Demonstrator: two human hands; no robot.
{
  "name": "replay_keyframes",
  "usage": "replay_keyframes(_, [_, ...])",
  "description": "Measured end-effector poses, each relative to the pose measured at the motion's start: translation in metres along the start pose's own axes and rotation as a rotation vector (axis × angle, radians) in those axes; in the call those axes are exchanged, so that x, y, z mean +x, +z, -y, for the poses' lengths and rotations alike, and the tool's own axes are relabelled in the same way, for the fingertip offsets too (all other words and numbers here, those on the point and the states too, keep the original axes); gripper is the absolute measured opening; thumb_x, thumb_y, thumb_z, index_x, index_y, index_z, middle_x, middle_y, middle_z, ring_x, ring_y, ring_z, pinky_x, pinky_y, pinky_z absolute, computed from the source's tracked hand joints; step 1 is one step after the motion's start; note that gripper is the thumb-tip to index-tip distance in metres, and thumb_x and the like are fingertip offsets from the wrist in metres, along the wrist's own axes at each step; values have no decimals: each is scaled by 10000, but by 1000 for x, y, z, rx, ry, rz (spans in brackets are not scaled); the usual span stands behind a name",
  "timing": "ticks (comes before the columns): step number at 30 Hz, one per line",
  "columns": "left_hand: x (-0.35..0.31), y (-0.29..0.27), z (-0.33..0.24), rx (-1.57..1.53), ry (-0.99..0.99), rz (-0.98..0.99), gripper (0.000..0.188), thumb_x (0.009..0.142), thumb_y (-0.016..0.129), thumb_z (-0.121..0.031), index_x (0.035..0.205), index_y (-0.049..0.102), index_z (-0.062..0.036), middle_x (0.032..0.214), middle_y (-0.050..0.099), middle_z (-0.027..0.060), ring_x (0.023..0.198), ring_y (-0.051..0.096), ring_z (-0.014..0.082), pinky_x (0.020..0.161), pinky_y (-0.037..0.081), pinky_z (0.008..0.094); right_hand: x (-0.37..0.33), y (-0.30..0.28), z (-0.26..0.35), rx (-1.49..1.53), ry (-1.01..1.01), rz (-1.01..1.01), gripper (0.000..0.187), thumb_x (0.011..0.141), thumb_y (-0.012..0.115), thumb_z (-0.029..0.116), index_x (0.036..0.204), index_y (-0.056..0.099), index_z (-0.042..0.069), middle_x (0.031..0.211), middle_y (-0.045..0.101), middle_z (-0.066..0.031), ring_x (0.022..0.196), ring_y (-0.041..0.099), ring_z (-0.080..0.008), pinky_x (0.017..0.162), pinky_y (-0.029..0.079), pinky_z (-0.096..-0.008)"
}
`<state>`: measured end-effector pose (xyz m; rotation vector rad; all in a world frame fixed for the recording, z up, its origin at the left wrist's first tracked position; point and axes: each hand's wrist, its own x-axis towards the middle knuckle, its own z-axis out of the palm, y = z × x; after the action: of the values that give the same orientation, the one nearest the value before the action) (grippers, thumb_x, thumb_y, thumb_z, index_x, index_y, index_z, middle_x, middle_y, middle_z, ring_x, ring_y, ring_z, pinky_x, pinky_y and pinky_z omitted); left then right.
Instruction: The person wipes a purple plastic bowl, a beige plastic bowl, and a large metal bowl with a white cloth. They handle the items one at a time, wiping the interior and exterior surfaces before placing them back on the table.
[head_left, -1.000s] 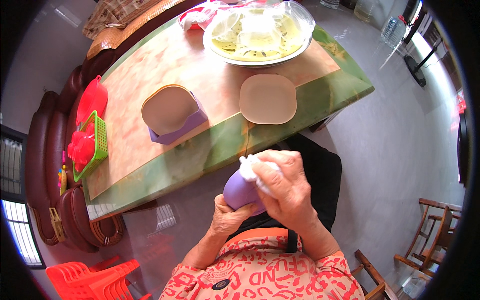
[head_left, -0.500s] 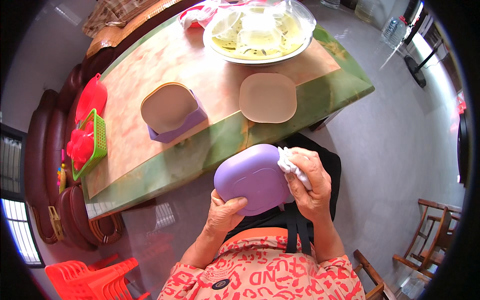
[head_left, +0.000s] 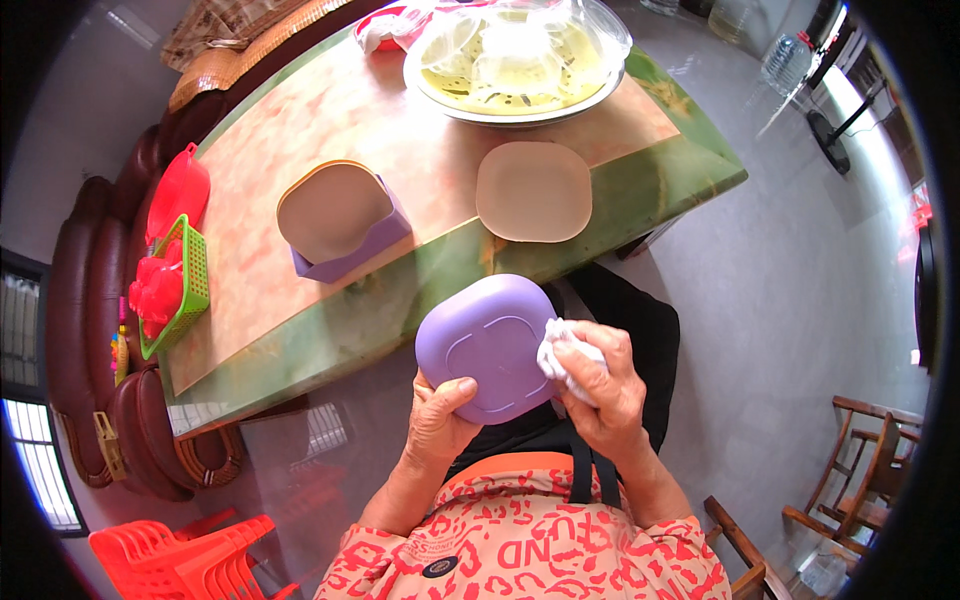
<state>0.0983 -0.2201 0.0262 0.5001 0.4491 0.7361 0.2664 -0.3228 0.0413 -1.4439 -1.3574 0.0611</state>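
A purple plate (head_left: 492,352) with rounded corners is tilted above my lap, its ringed underside showing. My left hand (head_left: 437,420) grips its lower left edge, thumb lying on the face. In my right hand (head_left: 607,385) is a bunched white cloth (head_left: 568,352), pressed against the plate's right edge. On the table's near edge lies a beige plate (head_left: 534,191) of similar shape. To its left, more beige plates (head_left: 335,212) stand in a purple holder (head_left: 355,262).
The stone table (head_left: 390,345) has a green border. At its far side sits a large basin (head_left: 515,115) of yellowish liquid with clear plastic pieces. A green basket (head_left: 197,285) with red things stands left; red plastic chairs (head_left: 185,560) and a wooden chair (head_left: 860,480) flank me.
The purple plate has shifted slightly left and turned, showing more of its underside. My right hand has moved left and down a little with the cloth along the plate's right edge.
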Motion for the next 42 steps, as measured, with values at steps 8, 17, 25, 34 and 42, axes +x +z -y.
replay_keyframes(8, [2,3,2,22,-36,-31,584,783,657,-63,1325,447,-11,1249,563,149,1148,572,269,995,475,417,12,0,0,-57,-80,13,382,693,696,-25,1067,656,39,1107,581,-147,974,550,-314,814,473,-396])
replay_keyframes(17, [7,18,1,38,-42,-19,621,799,636,-86,1364,388,-14,1300,518,154,1196,537,281,1024,453,438,37,0,-4,-165,-142,8,339,723,694,-11,1058,666,33,1101,586,-144,967,545,-310,819,478,-396])
replay_keyframes(25, [12,18,8,-39,-20,-71,552,807,633,-62,1316,425,-13,1245,550,152,1141,571,279,1001,470,437,-14,9,27,-266,-173,81,365,679,717,31,1041,676,1,1163,578,-137,991,514,-279,849,470,-365])
replay_keyframes(34, [9,25,7,-122,-76,-118,542,822,637,-86,1318,427,-31,1244,557,135,1159,560,282,1021,448,473,5,4,5,-26,100,-157,415,705,698,-72,1098,661,55,1107,563,-148,955,587,-286,789,508,-345])
replay_keyframes(42, [12,24,8,-175,-61,-123,526,831,624,-81,1319,433,-44,1239,558,133,1149,560,278,1012,453,455,-10,15,26,-213,-136,8,396,665,726,-30,1055,682,24,1125,595,-122,968,510,-294,830,462,-364])
